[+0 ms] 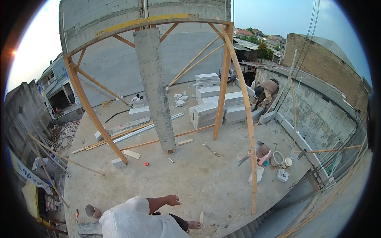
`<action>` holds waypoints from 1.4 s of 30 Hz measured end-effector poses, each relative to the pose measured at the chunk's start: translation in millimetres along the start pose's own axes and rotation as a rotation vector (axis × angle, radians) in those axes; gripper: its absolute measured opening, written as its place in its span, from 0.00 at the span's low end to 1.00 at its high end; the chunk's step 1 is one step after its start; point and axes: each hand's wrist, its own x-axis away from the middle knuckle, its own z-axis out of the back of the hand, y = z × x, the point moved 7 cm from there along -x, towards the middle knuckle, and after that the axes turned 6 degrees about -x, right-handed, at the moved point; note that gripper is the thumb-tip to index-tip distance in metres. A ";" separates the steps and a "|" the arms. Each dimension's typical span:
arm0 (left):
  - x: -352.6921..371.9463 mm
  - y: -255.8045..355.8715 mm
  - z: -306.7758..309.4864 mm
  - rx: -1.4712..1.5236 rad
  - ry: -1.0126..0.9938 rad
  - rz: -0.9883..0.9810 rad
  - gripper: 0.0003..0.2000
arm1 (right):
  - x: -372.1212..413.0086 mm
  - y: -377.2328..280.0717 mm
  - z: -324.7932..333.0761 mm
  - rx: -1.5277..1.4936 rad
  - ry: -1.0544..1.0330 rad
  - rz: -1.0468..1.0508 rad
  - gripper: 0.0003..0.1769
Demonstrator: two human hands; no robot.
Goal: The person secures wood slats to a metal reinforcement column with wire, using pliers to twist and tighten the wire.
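My left hand (172, 199) reaches across the front of my white shirt at the bottom of the head view. Its fingers look loosely bent and slightly apart, and nothing shows in them. Under it is bare concrete floor (166, 180). Below the hand are my dark shorts and one foot (194, 225), with a pale strip (201, 218) on the floor beside the foot. My right hand is outside the picture. Behind me to the left stand a bucket (93, 211) and a grey slab (89, 228).
A wooden frame (227, 79) with a leaning plank (155, 87) stands ahead. White blocks (208, 113) are stacked behind it. A co-worker (266, 93) bends by the right wall. Buckets (278, 158) and tools lie at right, near stairs (254, 226). A bamboo pole (248, 115) slants down.
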 end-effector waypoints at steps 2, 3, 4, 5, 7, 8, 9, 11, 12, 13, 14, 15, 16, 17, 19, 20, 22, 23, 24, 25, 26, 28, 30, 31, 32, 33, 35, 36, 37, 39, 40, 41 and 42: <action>0.5 4.8 5.2 -0.013 0.017 0.022 0.33 | -4.3 2.0 -7.8 0.009 -0.009 0.000 0.26; 0.3 8.8 5.8 -0.005 0.015 0.027 0.33 | -6.8 3.5 -10.6 0.015 -0.014 0.002 0.27; 0.3 12.5 5.7 0.005 0.013 0.037 0.33 | -7.9 6.2 -11.8 0.024 -0.021 0.003 0.27; -0.6 15.1 5.9 0.013 0.012 0.047 0.33 | -8.4 8.6 -12.8 0.034 -0.028 0.002 0.27; -5.1 20.3 3.3 0.057 0.019 0.051 0.33 | -9.6 14.6 -13.0 0.054 -0.038 0.001 0.27; -6.8 22.2 0.7 0.100 0.032 0.054 0.33 | -11.3 16.1 -13.9 0.060 -0.041 0.003 0.28; -8.1 23.6 -3.8 0.108 0.035 0.059 0.33 | -12.4 17.6 -14.9 0.064 -0.043 0.003 0.28; -10.9 32.4 -4.6 0.062 0.047 0.027 0.32 | -9.6 27.1 -11.2 0.088 -0.045 -0.011 0.28; -11.9 36.9 -4.1 0.058 0.041 0.020 0.32 | -7.2 34.7 -5.5 0.110 -0.048 -0.018 0.28; -11.9 42.2 -7.2 0.007 0.004 -0.002 0.32 | -4.9 43.2 1.5 0.134 -0.054 -0.023 0.29; -9.9 49.0 -11.4 -0.043 -0.034 -0.024 0.32 | -3.0 51.1 8.8 0.157 -0.061 -0.026 0.29; -11.5 53.2 -12.6 -0.046 -0.041 -0.030 0.32 | 0.0 58.1 15.5 0.179 -0.066 -0.033 0.29; -14.0 58.7 -14.1 -0.071 -0.065 -0.042 0.32 | 2.8 64.4 22.5 0.199 -0.070 -0.041 0.29; -16.0 64.2 -16.8 -0.092 -0.088 -0.052 0.32 | 4.5 69.2 29.3 0.217 -0.074 -0.046 0.29; -26.6 75.6 -17.9 -0.074 -0.086 -0.075 0.32 | 8.2 75.9 42.4 0.248 -0.080 -0.057 0.30; -33.3 80.9 -17.2 -0.056 -0.080 -0.094 0.31 | 10.8 78.2 49.2 0.262 -0.082 -0.064 0.30; -49.1 84.5 -17.1 -0.017 -0.033 -0.115 0.31 | 15.7 79.7 61.6 0.284 -0.082 -0.080 0.30; -49.1 90.5 -10.3 0.026 0.013 -0.133 0.31 | 17.3 78.5 67.3 0.293 -0.080 -0.087 0.30; -49.4 93.8 -4.8 0.028 0.018 -0.134 0.31 | 18.4 76.7 73.2 0.301 -0.079 -0.093 0.31; -49.8 95.7 1.8 0.050 0.021 -0.133 0.31 | 19.1 74.6 79.6 0.310 -0.077 -0.098 0.31; -46.7 96.2 8.3 0.073 0.023 -0.131 0.32 | 19.7 72.2 86.2 0.319 -0.075 -0.101 0.31; -42.7 86.4 15.4 0.092 0.040 -0.128 0.32 | 21.7 66.4 100.3 0.337 -0.073 -0.110 0.31; -36.8 72.5 18.0 0.114 0.060 -0.122 0.32 | 23.4 58.8 113.0 0.351 -0.070 -0.116 0.32; -31.9 61.6 18.4 0.096 0.067 -0.101 0.32 | 25.0 54.7 118.1 0.356 -0.070 -0.121 0.32; -26.3 50.4 16.9 0.078 0.073 -0.081 0.33 | 26.9 51.1 123.5 0.362 -0.070 -0.126 0.32; -20.2 39.9 13.2 0.082 0.077 -0.079 0.33 | 27.9 47.3 128.8 0.368 -0.070 -0.130 0.32; -8.5 17.0 6.8 0.013 0.066 -0.071 0.32 | 31.6 39.4 138.5 0.379 -0.064 -0.146 0.33; -0.5 9.3 7.1 0.014 0.071 -0.074 0.32 | 32.8 36.4 144.6 0.388 -0.061 -0.154 0.33; 7.9 0.9 2.4 -0.024 0.033 -0.056 0.32 | 34.1 34.1 152.1 0.401 -0.059 -0.161 0.33; 12.2 -19.4 -13.6 -0.060 -0.008 -0.040 0.31 | 36.4 30.3 166.4 0.429 -0.059 -0.172 0.33; 6.6 -32.3 -27.1 -0.122 -0.050 -0.043 0.31 | 36.9 27.5 171.5 0.439 -0.060 -0.178 0.34; 7.0 -35.8 -33.7 -0.183 -0.093 -0.047 0.31 | 37.1 25.1 176.2 0.449 -0.060 -0.182 0.34; 5.8 -38.1 -37.0 -0.180 -0.092 -0.047 0.31 | 37.4 22.9 180.7 0.459 -0.060 -0.186 0.34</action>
